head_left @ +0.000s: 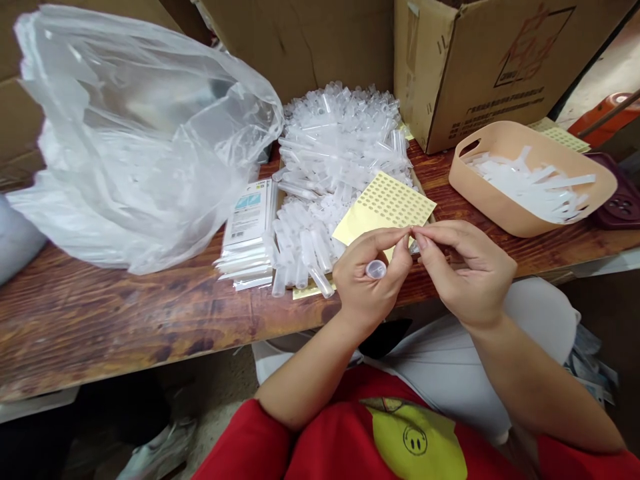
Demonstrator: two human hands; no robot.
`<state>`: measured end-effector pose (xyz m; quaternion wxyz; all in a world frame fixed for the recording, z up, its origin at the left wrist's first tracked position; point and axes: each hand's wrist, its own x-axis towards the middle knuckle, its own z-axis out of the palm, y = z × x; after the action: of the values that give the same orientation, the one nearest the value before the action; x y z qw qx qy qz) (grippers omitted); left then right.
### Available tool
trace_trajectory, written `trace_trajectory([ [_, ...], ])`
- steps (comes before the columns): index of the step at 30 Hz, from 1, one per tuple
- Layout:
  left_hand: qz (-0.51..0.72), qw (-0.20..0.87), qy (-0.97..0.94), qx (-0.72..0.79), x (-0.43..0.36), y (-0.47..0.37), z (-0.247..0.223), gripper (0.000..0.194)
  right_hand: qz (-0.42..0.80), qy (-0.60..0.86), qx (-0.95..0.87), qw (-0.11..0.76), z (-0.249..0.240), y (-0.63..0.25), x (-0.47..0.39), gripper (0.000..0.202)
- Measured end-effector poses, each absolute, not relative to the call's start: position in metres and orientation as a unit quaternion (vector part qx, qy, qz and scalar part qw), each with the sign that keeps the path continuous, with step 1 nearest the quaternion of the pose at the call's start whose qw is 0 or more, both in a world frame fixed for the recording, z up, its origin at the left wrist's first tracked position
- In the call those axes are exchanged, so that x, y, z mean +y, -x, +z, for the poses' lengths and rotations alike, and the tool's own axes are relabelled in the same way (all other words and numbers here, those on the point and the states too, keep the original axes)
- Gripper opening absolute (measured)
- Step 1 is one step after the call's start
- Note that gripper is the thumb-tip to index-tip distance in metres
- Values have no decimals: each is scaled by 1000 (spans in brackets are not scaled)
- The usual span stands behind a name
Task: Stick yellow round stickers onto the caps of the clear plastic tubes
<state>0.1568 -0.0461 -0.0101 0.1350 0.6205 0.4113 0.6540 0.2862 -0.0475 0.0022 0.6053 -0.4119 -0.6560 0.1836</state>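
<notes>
My left hand (361, 287) is curled around a clear plastic tube (376, 269), whose round end shows between the thumb and fingers. Its thumb and index fingertip also meet the fingertips of my right hand (470, 273). The right hand is closed in a pinch; whatever lies between those tips is too small to make out. Just beyond the hands, a yellow sheet of small oval stickers (385, 203) rests on the heap. That heap of clear plastic tubes (340, 147) spreads across a shallow tray, some tubes lying loose toward the table's front edge.
A large clear plastic bag (150, 167) stands on the wooden table (125, 320) at left. Beside it are stacked flat packets (247, 227). A peach basket (500, 207) at right holds translucent white strips (540, 183). Behind stands a cardboard box (490, 73).
</notes>
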Motion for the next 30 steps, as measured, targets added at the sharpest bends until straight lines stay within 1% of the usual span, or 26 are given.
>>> trace_trajectory([
  [6,659,140,-616,408,-46,-157,-11,10,128,391,-673,615,1,-285,-44,18],
  [12,657,125,-622,408,-46,-157,-12,12,129,384,-676,615,0,-285,-42,19],
  [18,647,132,-626,414,-47,-157,-11,10,150,402,-663,614,-2,-286,-42,15],
  [21,644,162,-621,416,-48,-157,-10,9,186,409,-642,621,-4,-286,-40,12],
  [25,629,232,-613,418,-51,-155,-6,8,233,410,-610,637,-6,-288,-39,11],
  [27,595,273,-628,421,-53,-152,-4,12,214,396,-618,644,-3,-290,-40,13],
  [30,542,331,-662,399,-56,-147,-3,25,133,347,-689,622,5,-294,-48,22],
])
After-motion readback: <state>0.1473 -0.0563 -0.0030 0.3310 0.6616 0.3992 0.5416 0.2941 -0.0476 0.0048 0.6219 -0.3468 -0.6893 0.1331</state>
